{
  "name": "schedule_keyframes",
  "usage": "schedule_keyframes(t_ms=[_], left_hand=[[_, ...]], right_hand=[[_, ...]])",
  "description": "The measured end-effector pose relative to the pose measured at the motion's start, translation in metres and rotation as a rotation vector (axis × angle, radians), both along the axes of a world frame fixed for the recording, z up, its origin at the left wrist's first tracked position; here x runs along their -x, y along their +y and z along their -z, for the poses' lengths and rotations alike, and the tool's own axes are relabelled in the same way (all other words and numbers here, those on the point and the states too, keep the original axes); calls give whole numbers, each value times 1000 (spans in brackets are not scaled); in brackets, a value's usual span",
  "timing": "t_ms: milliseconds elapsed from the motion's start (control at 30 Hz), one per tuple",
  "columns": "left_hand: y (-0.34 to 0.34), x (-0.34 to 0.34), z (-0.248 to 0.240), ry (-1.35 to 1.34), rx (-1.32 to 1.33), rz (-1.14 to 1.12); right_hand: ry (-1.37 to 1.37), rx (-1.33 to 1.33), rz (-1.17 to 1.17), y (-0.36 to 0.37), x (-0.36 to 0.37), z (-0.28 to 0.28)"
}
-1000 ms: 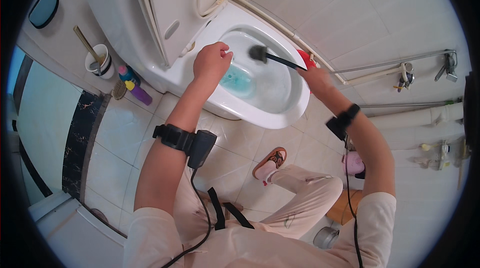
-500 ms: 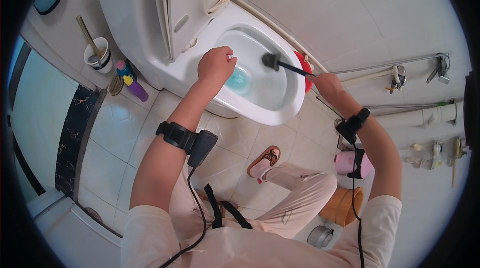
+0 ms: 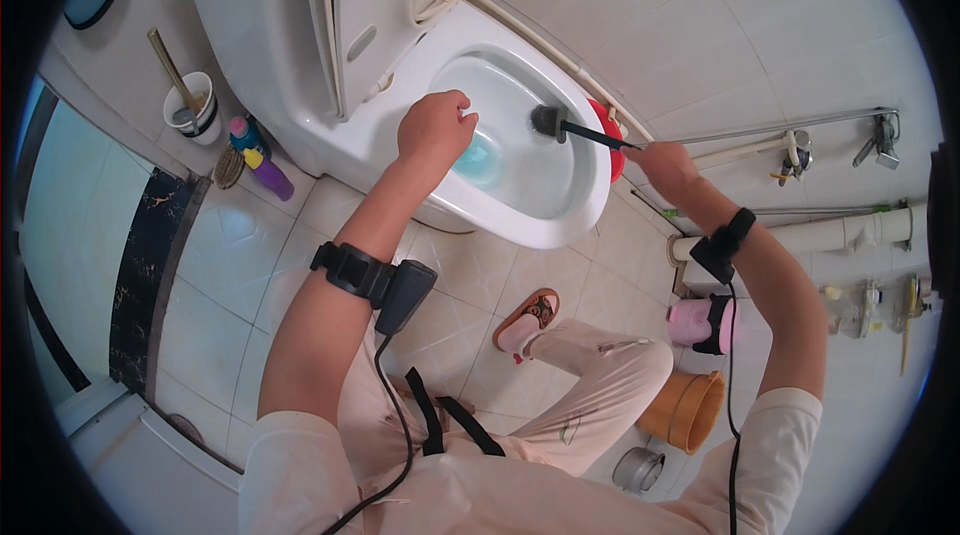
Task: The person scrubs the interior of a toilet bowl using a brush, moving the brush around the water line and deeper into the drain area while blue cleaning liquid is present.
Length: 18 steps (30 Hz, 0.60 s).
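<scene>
The right hand (image 3: 665, 167) is closed around the thin dark handle of a toilet brush (image 3: 548, 121), whose long axis runs from that hand leftward and slightly up over the rim, its black bristle head sitting inside the white toilet bowl (image 3: 560, 220) against the far inner wall. The left hand (image 3: 435, 127) is curled into a loose fist on the near-left rim, gripping nothing I can make out, and it lies just left of the brush head with the blue water (image 3: 478, 157) beneath and between them.
</scene>
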<state>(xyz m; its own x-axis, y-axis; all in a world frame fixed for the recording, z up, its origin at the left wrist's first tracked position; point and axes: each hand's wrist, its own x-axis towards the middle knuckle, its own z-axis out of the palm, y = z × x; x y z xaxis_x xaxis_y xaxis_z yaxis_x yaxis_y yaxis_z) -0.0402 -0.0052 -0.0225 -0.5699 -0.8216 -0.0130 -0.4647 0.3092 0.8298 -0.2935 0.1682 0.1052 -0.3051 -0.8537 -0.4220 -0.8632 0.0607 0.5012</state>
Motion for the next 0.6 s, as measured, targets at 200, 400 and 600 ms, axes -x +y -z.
schedule_keyframes(t_ms=[200, 400, 600], left_hand=[[2, -3, 8, -17, -8, -7], [6, 9, 2, 0, 4, 32], [3, 5, 8, -8, 19, 9]], right_hand=[[-717, -260, 452, 13, -5, 1], [-337, 130, -168, 18, 56, 29], [-65, 11, -27, 5, 16, 57]])
